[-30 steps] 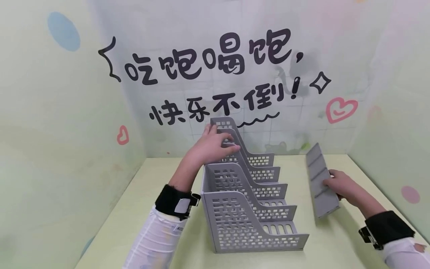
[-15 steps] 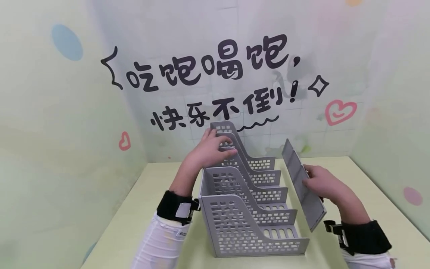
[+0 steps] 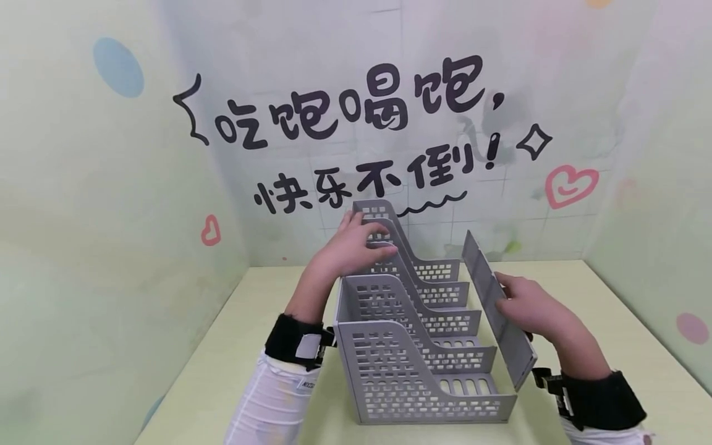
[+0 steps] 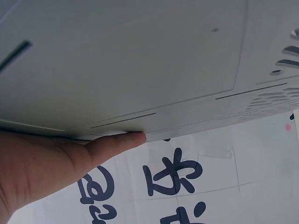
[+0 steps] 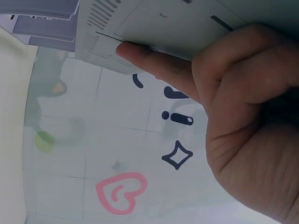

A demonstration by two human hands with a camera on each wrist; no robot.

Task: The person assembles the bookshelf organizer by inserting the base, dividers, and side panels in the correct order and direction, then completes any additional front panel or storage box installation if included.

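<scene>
A grey desktop file rack [image 3: 384, 371] stands on the table in the head view, its perforated dividers tall at the left and stepping down to the right. My left hand [image 3: 353, 247] grips its tall back side at the top, thumb and fingers over the upper edges. The left wrist view shows one finger along the rack's smooth grey back wall [image 4: 140, 56]. With my right hand [image 3: 534, 309] I hold a flat grey panel [image 3: 503, 330], tilted, along the rack's low open side; its near end overlaps the rack's front right corner. An extended finger lies along the panel in the right wrist view.
The pale yellow table [image 3: 222, 358] reaches back to a light wall [image 3: 300, 49] with black lettering and a pink heart [image 3: 571, 186]. Side walls rise at left and right. Black straps with cameras sit on both wrists.
My right hand has brought the panel leftward from the table's right side to the rack's low side, turning it along the way. My left hand has stayed on the rack.
</scene>
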